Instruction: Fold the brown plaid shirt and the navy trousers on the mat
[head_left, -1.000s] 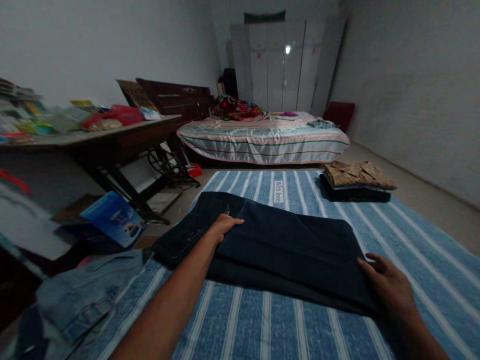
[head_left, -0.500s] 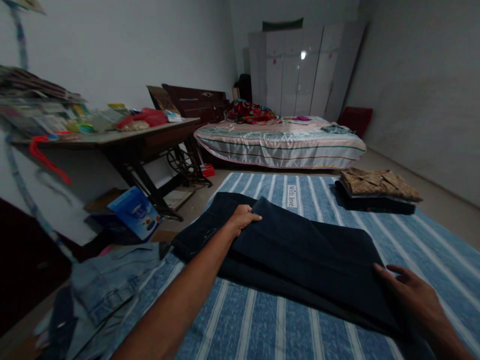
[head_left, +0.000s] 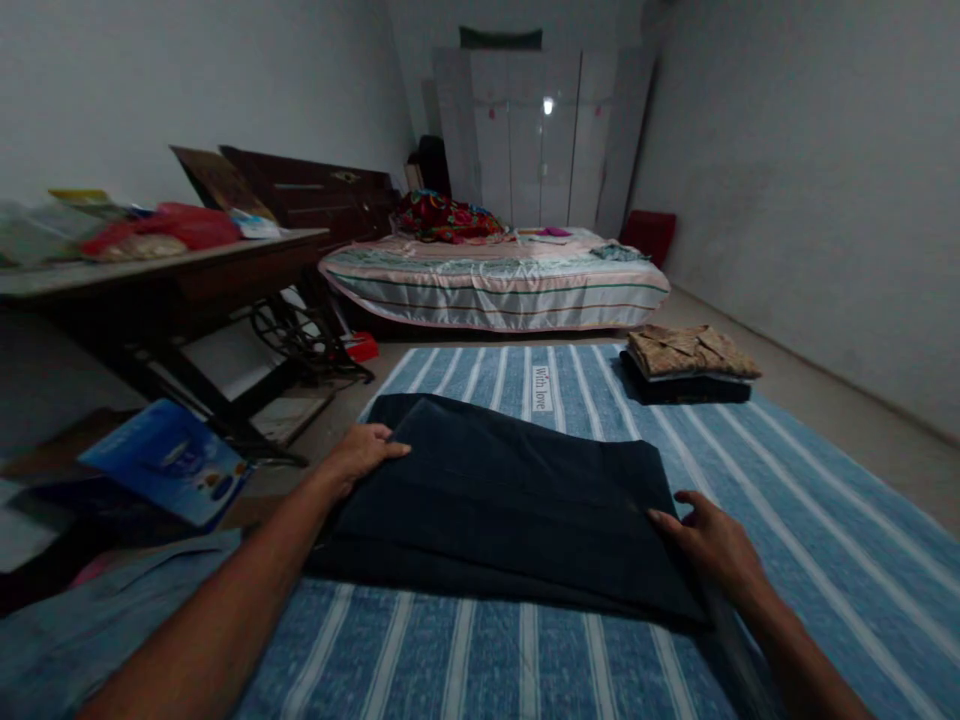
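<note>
Folded dark navy trousers (head_left: 510,490) lie across the blue-and-white striped bed cover (head_left: 495,650) in front of me. My left hand (head_left: 364,458) grips the left end of their upper layer, thumb on top of the cloth. At the right end, my right hand (head_left: 709,545) has its fingertips on the edge of the same layer. Part of the lower layer shows along the near side, under the upper one. Whatever lies beneath the cloth at my left fingers is hidden.
A stack of folded clothes (head_left: 690,365), camouflage-patterned on top, sits at the far right of the cover. Light-blue denim (head_left: 127,590) lies at the left edge. Beyond are a sewing-machine table (head_left: 255,255), a blue box (head_left: 169,460) and another bed (head_left: 495,290).
Both hands have moved left with the upper layer of the trousers, whose left end now covers most of the lower layer. My view has turned to the right.
</note>
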